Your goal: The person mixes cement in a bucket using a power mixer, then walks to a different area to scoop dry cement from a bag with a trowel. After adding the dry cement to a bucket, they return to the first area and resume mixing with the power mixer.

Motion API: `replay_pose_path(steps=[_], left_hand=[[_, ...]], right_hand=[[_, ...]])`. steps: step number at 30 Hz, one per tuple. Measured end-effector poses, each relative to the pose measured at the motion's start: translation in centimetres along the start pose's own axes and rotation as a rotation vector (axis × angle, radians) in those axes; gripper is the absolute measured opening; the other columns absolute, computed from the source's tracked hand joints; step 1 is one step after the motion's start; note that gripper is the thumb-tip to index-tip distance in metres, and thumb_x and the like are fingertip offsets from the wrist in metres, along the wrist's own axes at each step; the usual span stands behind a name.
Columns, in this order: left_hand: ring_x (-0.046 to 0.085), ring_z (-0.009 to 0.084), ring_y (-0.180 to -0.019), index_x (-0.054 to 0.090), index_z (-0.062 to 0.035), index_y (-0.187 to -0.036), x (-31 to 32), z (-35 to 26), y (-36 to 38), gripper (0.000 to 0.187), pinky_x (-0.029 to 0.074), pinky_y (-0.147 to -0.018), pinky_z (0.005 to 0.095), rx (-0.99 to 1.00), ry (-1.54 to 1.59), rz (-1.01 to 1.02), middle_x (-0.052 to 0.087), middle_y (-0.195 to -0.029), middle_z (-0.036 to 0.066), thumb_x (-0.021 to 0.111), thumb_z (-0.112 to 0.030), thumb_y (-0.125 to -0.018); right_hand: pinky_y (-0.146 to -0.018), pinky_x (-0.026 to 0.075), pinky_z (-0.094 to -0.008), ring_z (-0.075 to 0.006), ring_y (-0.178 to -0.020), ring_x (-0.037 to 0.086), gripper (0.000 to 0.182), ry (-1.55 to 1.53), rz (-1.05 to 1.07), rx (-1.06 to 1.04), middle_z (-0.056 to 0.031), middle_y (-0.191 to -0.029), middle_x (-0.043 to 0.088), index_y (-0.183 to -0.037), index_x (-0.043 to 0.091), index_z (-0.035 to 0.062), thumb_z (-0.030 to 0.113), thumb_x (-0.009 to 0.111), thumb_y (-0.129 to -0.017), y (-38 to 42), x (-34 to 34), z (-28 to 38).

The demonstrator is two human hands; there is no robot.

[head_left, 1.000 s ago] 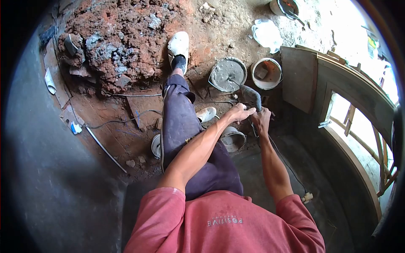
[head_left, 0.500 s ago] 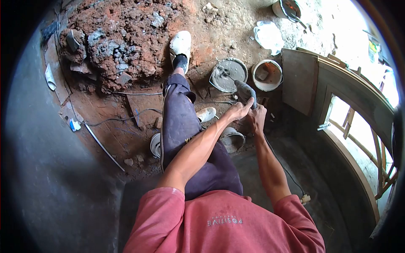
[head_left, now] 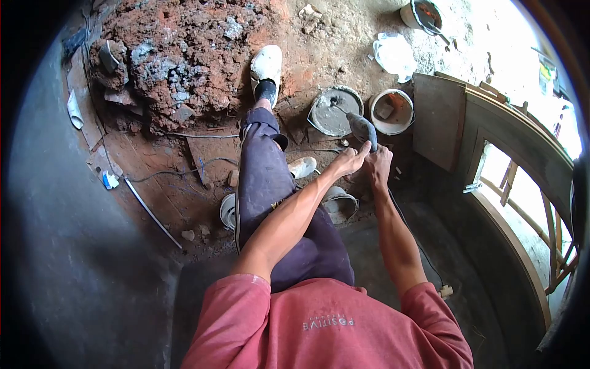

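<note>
A grey power drill (head_left: 362, 130) is held in front of me, its rod angled down into a bucket of wet grey mortar (head_left: 326, 117). My right hand (head_left: 379, 163) is wrapped round the drill's rear grip, and a cable runs back from it along my forearm. Against the drill's left side rests my left hand (head_left: 350, 161), fingers curled in and thumb side touching the body; its exact hold is partly hidden. Just right of the mortar stands a second bucket (head_left: 392, 128) with a brick-like lump inside.
A heap of reddish rubble (head_left: 178, 67) lies at the far left. Beyond the buckets are a white plastic bag (head_left: 394, 54) and another bucket (head_left: 413, 18). A tipped bucket (head_left: 340, 206) sits near my leg. To the right rises a wall with a framed opening (head_left: 491, 166).
The drill has moved slightly forward and to the right with both hands, and its rod sits at a slightly different angle in the mortar. The view has shifted a little.
</note>
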State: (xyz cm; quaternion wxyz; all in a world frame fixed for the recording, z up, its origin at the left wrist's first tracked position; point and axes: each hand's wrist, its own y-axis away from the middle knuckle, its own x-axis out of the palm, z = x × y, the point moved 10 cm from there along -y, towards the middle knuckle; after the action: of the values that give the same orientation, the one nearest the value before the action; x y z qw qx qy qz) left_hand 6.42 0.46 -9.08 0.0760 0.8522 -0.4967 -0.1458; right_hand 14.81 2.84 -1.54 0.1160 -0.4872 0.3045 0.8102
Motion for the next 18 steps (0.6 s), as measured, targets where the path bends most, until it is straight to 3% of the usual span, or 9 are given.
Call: replay_pose_path(steps=[1,3,4,8,14,18], left_hand=[[0.061,0.0388,-0.049,0.011,-0.0142,-0.155,-0.9,-1.7,0.4,0.059,0.048,-0.041,0.0485,0.003,0.007,0.005,0.057,-0.062,0.03,0.031,-0.018,-0.1],[0.063,0.0371,-0.05,0.04,0.0005,-0.142,-2.5,-1.6,1.7,0.053,0.051,-0.043,0.0462,-0.39,0.371,0.107,0.057,-0.059,0.029,0.03,-0.033,-0.103],[0.061,0.0239,-0.053,0.06,0.0171,-0.098,-2.5,-0.8,2.2,0.101,0.054,-0.045,0.0347,-0.567,0.604,0.106,0.055,-0.06,0.012,0.03,-0.079,-0.088],[0.06,0.0223,-0.053,0.059,0.0179,-0.092,-3.5,-2.0,2.7,0.101,0.054,-0.044,0.034,-0.618,0.612,0.108,0.057,-0.063,0.012,0.032,-0.08,-0.086],[0.059,0.0219,-0.052,0.058,0.0128,-0.079,-2.3,-1.8,3.4,0.095,0.054,-0.044,0.0339,-0.671,0.586,0.178,0.058,-0.067,0.013,0.035,-0.079,-0.086],[0.056,0.0212,-0.047,0.055,0.0055,-0.064,-1.4,-1.3,3.2,0.09,0.052,-0.042,0.0343,-0.628,0.598,0.197,0.054,-0.056,0.011,0.035,-0.08,-0.086]], right_hand=[[-0.063,0.048,-0.0471,-0.0443,-0.063,0.06,0.035,0.042,0.036,0.016,-0.0269,-0.066,0.061,-0.07,0.062,-0.0046,0.029,0.064,-0.079,0.1,-0.3,-0.1],[-0.065,0.049,-0.0474,-0.0442,-0.065,0.061,0.034,0.031,0.027,0.083,-0.0269,-0.067,0.061,-0.071,0.063,-0.0046,0.029,0.065,-0.078,0.2,-1.4,-0.3],[-0.066,0.049,-0.0477,-0.0441,-0.066,0.062,0.034,0.012,0.026,0.148,-0.0269,-0.067,0.061,-0.072,0.063,-0.0046,0.029,0.065,-0.076,0.0,-1.3,-0.8],[-0.065,0.049,-0.0486,-0.0445,-0.067,0.062,0.031,0.069,0.0,0.054,-0.0274,-0.069,0.062,-0.074,0.065,-0.0052,0.026,0.064,-0.074,-0.8,-1.4,-1.9],[-0.063,0.05,-0.0474,-0.0441,-0.066,0.063,0.029,0.01,0.049,0.091,-0.0276,-0.066,0.061,-0.075,0.065,-0.0064,0.023,0.064,-0.075,-0.4,-2.4,-2.9],[-0.062,0.049,-0.0468,-0.0439,-0.064,0.063,0.029,-0.023,0.011,0.109,-0.0281,-0.064,0.059,-0.074,0.064,-0.0072,0.022,0.063,-0.074,1.3,-3.2,-2.5]])
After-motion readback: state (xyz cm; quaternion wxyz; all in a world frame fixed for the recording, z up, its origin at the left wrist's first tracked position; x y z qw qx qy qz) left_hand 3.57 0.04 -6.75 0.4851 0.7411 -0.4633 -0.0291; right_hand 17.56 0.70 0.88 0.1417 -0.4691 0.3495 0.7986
